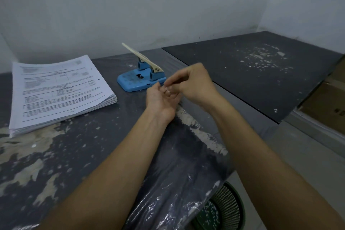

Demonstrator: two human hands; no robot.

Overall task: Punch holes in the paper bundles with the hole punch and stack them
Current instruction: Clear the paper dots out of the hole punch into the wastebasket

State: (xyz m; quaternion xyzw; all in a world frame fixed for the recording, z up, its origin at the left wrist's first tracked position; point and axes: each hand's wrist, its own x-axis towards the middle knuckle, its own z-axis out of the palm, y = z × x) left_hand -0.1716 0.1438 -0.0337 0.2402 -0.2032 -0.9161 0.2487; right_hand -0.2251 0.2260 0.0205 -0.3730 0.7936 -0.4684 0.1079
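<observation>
Step in hand: a pause between punches, by my reading; neither the paper nor the punch is being handled.
Left hand (162, 99): palm turned up, fingers loosely curled, just in front of the punch; it grips nothing that can be made out.
Right hand (192, 82): bent over the left palm, thumb and fingertips drawn together as if picking at something there; whether a scrap of paper is pinched between them is too small to tell.
Hole punch (141, 78): blue base with a cream lever, standing on the worktop (78, 155) with its lever raised and its slot empty, just beyond the two hands.
Paper bundles (57, 91): one thick stack of printed sheets lying flat at the left of the worktop, well apart from the hands; a dark dot near the right edge of the top sheet looks like a punched hole, so this is likely the finished stack.
Unpunched paper: none in view.
Next move calls for: freeing both hands, then fetching a fresh bundle, squaring its edge and sliding it into the punch's slot before pressing the lever.
Waste basket (224, 209): green mesh, below the worktop's edge at lower right, with white flecks inside.
Writing: the top sheet carries printed text and tables, too blurred to read; no brand shows on the punch.
</observation>
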